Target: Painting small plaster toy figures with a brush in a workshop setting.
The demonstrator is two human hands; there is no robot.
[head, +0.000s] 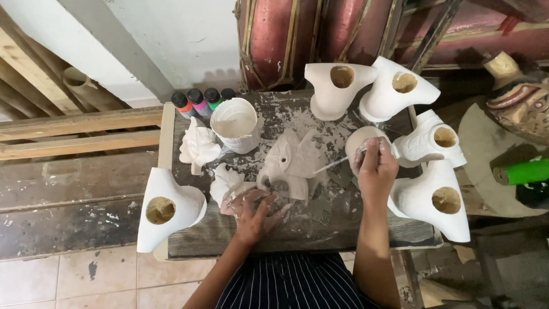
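Left hand (255, 214) lies spread, fingers pressing the near edge of the fish carving (293, 163) on the table (320, 223). Right hand (374, 169) pinches a brush (337, 163), its long axis running leftward to the carving's right side; this hand is nearer the work. Beyond stand a paint cup (235, 124), bottles (200, 102) and white busts (334, 86). The tabletop is paint-splashed and crowded, leaving little room.

white carving (294, 163), green roller (523, 171)
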